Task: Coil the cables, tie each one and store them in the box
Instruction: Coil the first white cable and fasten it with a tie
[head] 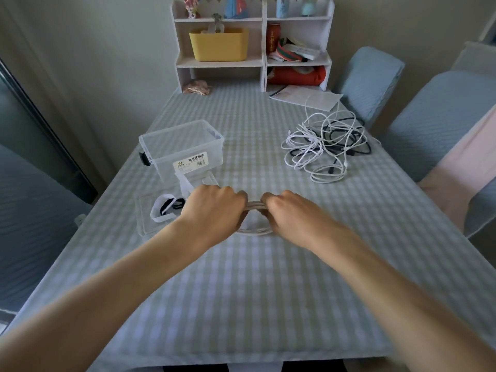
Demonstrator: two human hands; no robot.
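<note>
At the left of the table (241,304), a clear lid (145,218) lies flat with white and black ties (165,209) resting on it. Just behind it stands the clear box (182,149), open at the top, with a white label on its near wall and a black latch on its left end.

In the middle, near the lid's right edge, the left hand (214,210) and the right hand (288,213) meet knuckles up, close together. Both have their fingers curled round a white coil (255,231): the left grasps its left side, the right its right side. A short run of the coil's strands shows between the two fists, and its lower arc lies under them, against or just above the checked cloth.

Further right and back, well apart from the hands, a loose pile of cables (326,146) sits on the table, white ones tangled with a black one. Behind the pile lies a sheet of paper (306,96), with one white strand looping over it.

At the far end a white shelf (264,63) stands on the table, holding a yellow bin (218,45). Two blue chairs (370,81) stand along the right side.
</note>
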